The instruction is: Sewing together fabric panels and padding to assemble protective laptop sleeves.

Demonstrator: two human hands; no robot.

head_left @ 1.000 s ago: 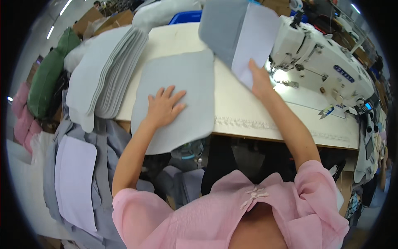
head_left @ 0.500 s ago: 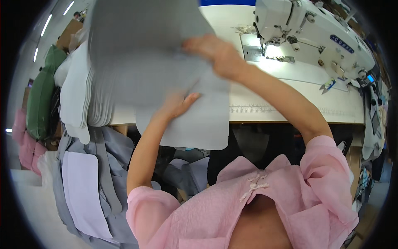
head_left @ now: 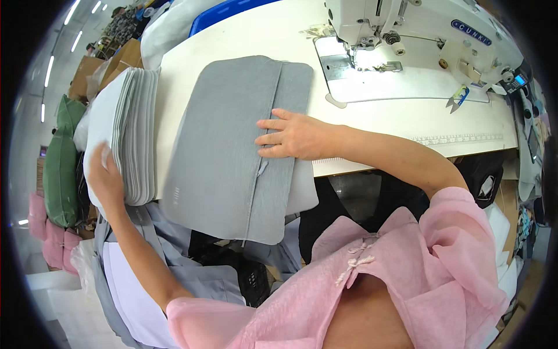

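A grey fabric panel [head_left: 226, 122] with rounded corners and a lengthwise seam lies flat on the sewing table, its near end hanging past the edge. My right hand [head_left: 296, 137] rests on it by the seam, palm down with fingers spread. Under its right side shows a lighter grey piece [head_left: 304, 186]. At the far left of the table stands a thick stack of pale and grey panels [head_left: 136, 134]. Against the stack's outer left face is my left hand [head_left: 107, 180], slightly blurred, fingers stretched upward and thumb apart.
A white sewing machine [head_left: 418, 41] with its lamp lit stands at the back right. Small thread snips [head_left: 458, 100] lie near its base. A blue tray [head_left: 226, 14] sits at the back edge. Grey cloth and pale panels [head_left: 133, 291] hang below the table at left.
The grey panel, raised and blurred before, now lies flat nearer to me. My left hand has gone left from the panel to the stack. My right hand has come nearer, onto the seam.
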